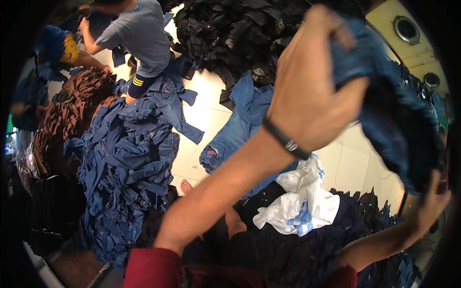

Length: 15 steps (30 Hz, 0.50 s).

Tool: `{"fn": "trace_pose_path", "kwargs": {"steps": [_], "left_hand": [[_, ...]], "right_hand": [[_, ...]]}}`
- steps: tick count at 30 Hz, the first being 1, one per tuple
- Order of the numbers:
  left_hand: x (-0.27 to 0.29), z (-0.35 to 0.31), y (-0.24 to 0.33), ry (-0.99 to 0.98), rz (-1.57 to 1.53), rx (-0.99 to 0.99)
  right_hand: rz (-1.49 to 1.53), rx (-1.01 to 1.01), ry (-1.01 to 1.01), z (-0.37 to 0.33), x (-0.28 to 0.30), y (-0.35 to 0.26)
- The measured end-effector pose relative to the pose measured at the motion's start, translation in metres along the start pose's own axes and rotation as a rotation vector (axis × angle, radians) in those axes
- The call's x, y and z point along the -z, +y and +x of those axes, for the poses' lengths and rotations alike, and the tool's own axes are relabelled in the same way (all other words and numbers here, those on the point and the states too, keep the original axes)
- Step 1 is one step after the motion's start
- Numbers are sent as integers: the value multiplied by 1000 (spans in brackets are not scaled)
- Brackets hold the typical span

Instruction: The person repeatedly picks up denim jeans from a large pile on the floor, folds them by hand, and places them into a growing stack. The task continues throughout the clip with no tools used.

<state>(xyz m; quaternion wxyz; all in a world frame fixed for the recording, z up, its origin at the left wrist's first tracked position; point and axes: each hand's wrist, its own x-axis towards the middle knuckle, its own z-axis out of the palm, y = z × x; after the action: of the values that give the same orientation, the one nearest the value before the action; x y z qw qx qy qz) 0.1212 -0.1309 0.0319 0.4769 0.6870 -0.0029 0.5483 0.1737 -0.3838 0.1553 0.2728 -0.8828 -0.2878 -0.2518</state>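
Observation:
My left hand [309, 93], with a dark band on the wrist, is raised across the view. Its fingers close around one end of a blue denim garment [394, 113], smeared by motion. The cloth hangs in a curve toward the right, its dark inner side partly showing; its exact kind is unclear. At the right rim, my right hand [434, 199] grips the lower end, its fingers blurred and partly hidden. Beneath my left forearm, blue jeans [235, 127] lie spread on the floor. A crumpled white sack [300, 201] with blue patches rests near my legs.
A heap of blue denim [127, 168] fills the left, with brown clothes [74, 108] beyond it. Black garments [230, 33] are piled at the back. Another person [141, 38] in a grey shirt handles cloth at the far left. Yellowish machines with round fittings [406, 30] stand right.

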Motion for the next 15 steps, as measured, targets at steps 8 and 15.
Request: {"fn": "trace_pose_path", "kwargs": {"steps": [8,15], "left_hand": [[110,-324,-107,-249,710,1236],[246,-485,-132,-499,856,1752]], "right_hand": [[205,-174,-597,-296,-210,43],[313,-89,-1196,-488,-298,-4]]}}
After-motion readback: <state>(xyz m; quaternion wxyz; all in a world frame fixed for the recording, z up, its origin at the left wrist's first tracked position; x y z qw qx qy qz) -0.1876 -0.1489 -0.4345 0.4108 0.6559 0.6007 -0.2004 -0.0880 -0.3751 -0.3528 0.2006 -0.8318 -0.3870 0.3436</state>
